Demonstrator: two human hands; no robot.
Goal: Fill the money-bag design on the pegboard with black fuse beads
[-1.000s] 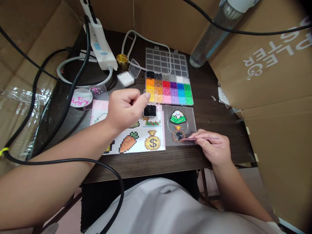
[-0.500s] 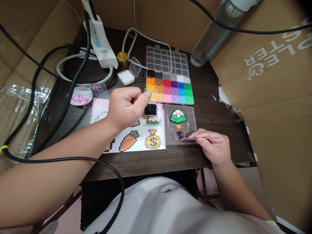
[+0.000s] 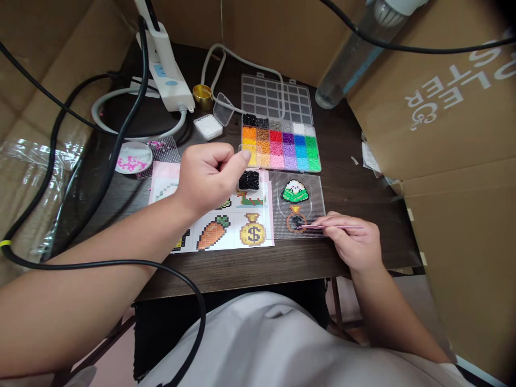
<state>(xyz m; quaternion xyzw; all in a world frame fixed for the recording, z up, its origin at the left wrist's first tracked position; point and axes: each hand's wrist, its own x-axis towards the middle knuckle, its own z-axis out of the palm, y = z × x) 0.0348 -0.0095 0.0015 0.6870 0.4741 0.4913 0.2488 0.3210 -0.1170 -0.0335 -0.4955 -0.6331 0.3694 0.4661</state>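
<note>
My left hand is curled in a loose fist over the pattern sheet, thumb and forefinger pinching the clear lid of a small box of black beads. My right hand pinches pink tweezers, whose tip touches a brown and black bead figure on the clear pegboard. A green and white bead figure lies above it on the same board.
A compartment box of coloured beads stands open behind the pegboard. A small box of white beads, a gold cap, a dish of pink beads, a white device with cables and a water bottle sit further back. Cardboard walls surround the table.
The tweezers' tip has crept slightly left on the brown and black figure. My left hand stays where it was.
</note>
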